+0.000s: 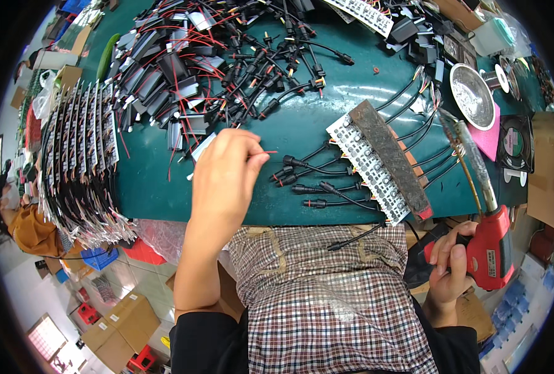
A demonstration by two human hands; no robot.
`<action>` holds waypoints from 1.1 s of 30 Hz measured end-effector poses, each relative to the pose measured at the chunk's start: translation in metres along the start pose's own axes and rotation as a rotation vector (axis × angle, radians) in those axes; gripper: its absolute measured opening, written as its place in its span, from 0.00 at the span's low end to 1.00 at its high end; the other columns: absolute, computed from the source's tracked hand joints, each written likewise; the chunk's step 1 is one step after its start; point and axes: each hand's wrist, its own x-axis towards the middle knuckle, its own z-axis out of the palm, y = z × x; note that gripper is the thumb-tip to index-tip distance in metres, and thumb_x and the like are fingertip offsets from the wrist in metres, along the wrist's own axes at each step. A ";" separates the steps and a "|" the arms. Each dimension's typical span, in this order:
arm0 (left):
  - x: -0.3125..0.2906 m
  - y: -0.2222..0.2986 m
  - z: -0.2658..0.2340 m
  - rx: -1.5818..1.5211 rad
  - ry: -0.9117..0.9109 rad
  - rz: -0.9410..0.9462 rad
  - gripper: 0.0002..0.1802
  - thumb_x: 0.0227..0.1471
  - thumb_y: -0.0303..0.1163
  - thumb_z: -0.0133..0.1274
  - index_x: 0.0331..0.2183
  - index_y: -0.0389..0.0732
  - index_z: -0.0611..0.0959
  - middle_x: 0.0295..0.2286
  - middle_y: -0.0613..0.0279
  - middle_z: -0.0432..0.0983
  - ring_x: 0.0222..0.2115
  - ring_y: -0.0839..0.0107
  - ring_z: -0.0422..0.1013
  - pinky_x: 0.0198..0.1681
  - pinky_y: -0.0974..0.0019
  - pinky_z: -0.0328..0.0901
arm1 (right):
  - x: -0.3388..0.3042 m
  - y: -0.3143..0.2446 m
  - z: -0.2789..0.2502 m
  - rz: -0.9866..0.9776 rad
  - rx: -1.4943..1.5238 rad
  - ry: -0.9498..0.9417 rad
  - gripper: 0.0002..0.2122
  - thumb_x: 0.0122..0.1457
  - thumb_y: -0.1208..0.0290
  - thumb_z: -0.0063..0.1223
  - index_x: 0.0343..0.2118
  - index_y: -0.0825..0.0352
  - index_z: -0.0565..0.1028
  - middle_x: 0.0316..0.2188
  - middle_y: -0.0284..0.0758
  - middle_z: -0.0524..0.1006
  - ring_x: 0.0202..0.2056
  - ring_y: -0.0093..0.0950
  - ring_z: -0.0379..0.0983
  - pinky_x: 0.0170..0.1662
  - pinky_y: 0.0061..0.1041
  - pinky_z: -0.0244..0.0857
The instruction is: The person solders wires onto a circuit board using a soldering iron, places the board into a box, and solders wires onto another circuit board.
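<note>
1. The red soldering gun [492, 252] is right of the dark bar [392, 162]; the right hand's [450, 271] fingers are wrapped around its handle.
2. Left of the bar, the left hand [227, 177] pinches a thin red wire [270, 152]; anything deeper in that grip is hidden.
3. Beneath the bar, a white circuit board [364, 167] lies on the desk [270, 209], black cables [297, 161] at its left.
4. Best practice, I judge: keep the hot shaft off cable insulation and the pinching fingers.
5. Beyond the bar's right side, a metal dish [462, 78] holds greyish residue, perhaps; a translucent tub [488, 40] stands farther, contents unclear.
</note>
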 end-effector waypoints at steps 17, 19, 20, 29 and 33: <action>0.026 0.044 0.035 -0.488 -0.024 -0.323 0.05 0.55 0.25 0.65 0.31 0.37 0.83 0.29 0.62 0.75 0.22 0.74 0.72 0.25 0.68 0.66 | -0.008 -0.017 0.020 0.432 -0.399 -0.381 0.11 0.61 0.73 0.57 0.45 0.67 0.72 0.27 0.33 0.72 0.25 0.23 0.69 0.33 0.27 0.68; 0.026 0.044 0.037 -0.457 -0.009 -0.303 0.05 0.54 0.23 0.65 0.32 0.36 0.84 0.28 0.66 0.74 0.22 0.79 0.67 0.24 0.72 0.62 | -0.005 -0.019 0.023 0.503 -0.420 -0.350 0.10 0.55 0.79 0.61 0.41 0.69 0.80 0.31 0.36 0.79 0.32 0.30 0.77 0.38 0.30 0.71; 0.025 0.043 0.038 -0.423 0.007 -0.277 0.04 0.54 0.22 0.66 0.32 0.34 0.85 0.28 0.69 0.73 0.22 0.84 0.62 0.24 0.76 0.58 | -0.004 -0.018 0.023 0.507 -0.424 -0.352 0.10 0.55 0.79 0.61 0.41 0.69 0.80 0.31 0.36 0.79 0.32 0.30 0.77 0.38 0.30 0.71; 0.021 0.049 0.038 -0.330 0.038 -0.270 0.07 0.53 0.26 0.66 0.28 0.39 0.81 0.26 0.63 0.74 0.21 0.67 0.70 0.24 0.62 0.63 | -0.007 -0.020 0.026 0.484 -0.560 -0.423 0.12 0.51 0.80 0.63 0.40 0.70 0.80 0.31 0.38 0.79 0.31 0.35 0.78 0.37 0.32 0.72; 0.018 0.046 0.039 -0.296 0.043 -0.244 0.06 0.55 0.26 0.66 0.30 0.37 0.83 0.27 0.64 0.74 0.22 0.77 0.69 0.24 0.72 0.63 | -0.004 -0.018 0.028 0.455 -0.516 -0.474 0.12 0.51 0.82 0.63 0.41 0.71 0.80 0.31 0.39 0.79 0.31 0.36 0.78 0.37 0.32 0.72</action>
